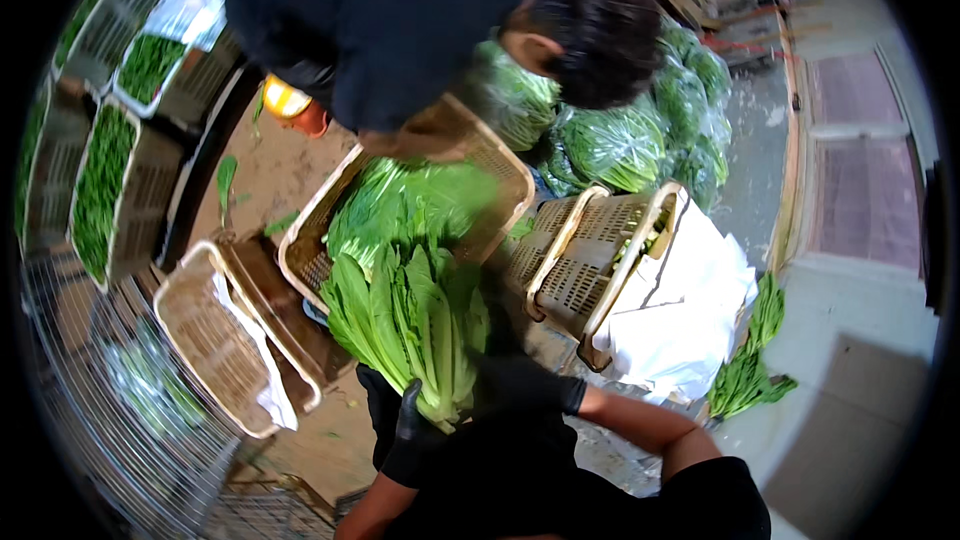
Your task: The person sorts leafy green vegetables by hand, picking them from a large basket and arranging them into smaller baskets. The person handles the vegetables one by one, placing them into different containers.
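A bunch of long-leaved lettuce [415, 325] stands in front of my body, its leaf tips pointing away from me and its pale stems toward me. My left hand [412, 437], in a black glove, grips it low at the stem end. On the bunch's other side is my right hand [520, 385], also black-gloved and smeared by motion; its fingers cannot be made out. Just beyond, a tan plastic basket [515, 175] holds more green leaves [400, 205]. A co-worker [400, 30] in dark clothes bends over that basket, one bare forearm across its far side.
Stacked baskets [570, 250] with a white sheet [670, 310] stand at right, loose greens [755, 350] beside them. Bagged greens [620, 145] are heaped behind. At left are another tan basket [195, 305], a wire rack [110, 380] and crates of greens [105, 190].
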Tool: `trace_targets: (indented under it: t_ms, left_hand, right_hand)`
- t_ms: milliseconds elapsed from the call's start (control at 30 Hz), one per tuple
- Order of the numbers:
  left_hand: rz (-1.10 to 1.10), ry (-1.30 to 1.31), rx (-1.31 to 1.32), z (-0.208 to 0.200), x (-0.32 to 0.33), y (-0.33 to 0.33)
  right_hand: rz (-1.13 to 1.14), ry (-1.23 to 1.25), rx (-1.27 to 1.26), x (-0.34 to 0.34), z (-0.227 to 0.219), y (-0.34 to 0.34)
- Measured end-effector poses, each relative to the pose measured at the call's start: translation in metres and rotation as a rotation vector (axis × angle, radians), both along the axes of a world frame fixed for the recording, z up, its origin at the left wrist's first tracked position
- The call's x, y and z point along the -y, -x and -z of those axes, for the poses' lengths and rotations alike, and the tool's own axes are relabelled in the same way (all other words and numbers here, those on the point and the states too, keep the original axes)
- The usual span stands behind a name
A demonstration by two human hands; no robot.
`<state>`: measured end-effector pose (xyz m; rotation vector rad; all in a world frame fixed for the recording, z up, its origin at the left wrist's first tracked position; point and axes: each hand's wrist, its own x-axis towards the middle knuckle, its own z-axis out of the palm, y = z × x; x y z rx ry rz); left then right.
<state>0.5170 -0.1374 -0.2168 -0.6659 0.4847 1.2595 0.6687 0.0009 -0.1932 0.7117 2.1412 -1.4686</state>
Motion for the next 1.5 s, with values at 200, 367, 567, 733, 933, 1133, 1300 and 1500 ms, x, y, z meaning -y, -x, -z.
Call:
trace_targets:
  t_ms: [200,367,567,733,933,1133,1300,1500]
  left_hand:
    - [0.284,0.192,-0.186,-0.035,-0.089,-0.054]
    - [0.738,-0.22,-0.834,-0.02,-0.169,-0.097]
    - [0.964,-0.501,-0.78,0.009,-0.262,-0.117]
    - [0.651,-0.379,0.099,0.021,-0.367,-0.114]
    - [1.198,-0.271,-0.301,0.03,-0.519,-0.112]
    - [0.963,-0.257,-0.646,0.148,-0.713,-0.115]
    - [0.834,-0.269,-0.755,0.27,-0.678,-0.059]
    - [0.723,0.05,-0.889,0.323,-0.382,0.017]
  right_hand:
    - [-0.062,-0.708,-0.433,-0.085,0.02,-0.072]
    - [0.183,-0.765,-0.425,-0.145,0.018,-0.132]
    - [0.144,-0.498,-0.504,-0.226,0.061,-0.189]
    - [0.464,-0.09,-0.582,-0.285,0.086,-0.195]
    - [0.734,-0.065,-0.721,-0.388,0.133,-0.213]
    - [1.111,-0.449,-0.27,-0.605,0.23,-0.24]
    - [1.156,-0.584,-0.115,-0.606,0.353,-0.202]
    - [0.884,-0.48,-0.154,-0.452,0.44,-0.137]
